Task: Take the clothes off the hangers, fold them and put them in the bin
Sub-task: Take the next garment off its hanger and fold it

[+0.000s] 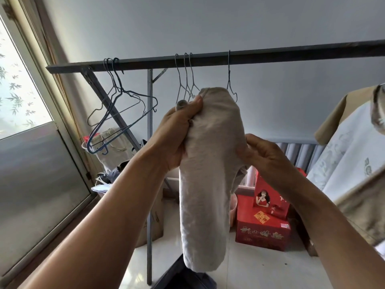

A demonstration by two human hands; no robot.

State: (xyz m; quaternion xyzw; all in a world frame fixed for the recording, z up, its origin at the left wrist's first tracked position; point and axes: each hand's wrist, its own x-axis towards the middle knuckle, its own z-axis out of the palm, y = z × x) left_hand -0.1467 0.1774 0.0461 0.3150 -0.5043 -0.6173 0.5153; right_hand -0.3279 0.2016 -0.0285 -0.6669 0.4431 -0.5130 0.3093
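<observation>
At the left edge is a window [18, 90]. A dark rail [270, 54] runs across the room, and near its left end a bunch of empty blue hangers [116, 113] hangs tilted. The left arm reaches up from the lower left corner. The left hand [179, 132] is clenched around the upper left side of a pale grey garment [208, 184], with the thumb pressed on the cloth near its top. The garment is in the air in front of the rail, folded long and narrow. Its lower end hangs just above a dark object [183, 276] at the bottom edge. Bare wire hangers [185, 80] hang on the rail behind it. The right hand [264, 155], wrist bent, pinches the garment's right edge with curled fingers. Behind it, red boxes [262, 230] are stacked on the floor. At the right edge hangs a white and tan shirt [350, 153].
</observation>
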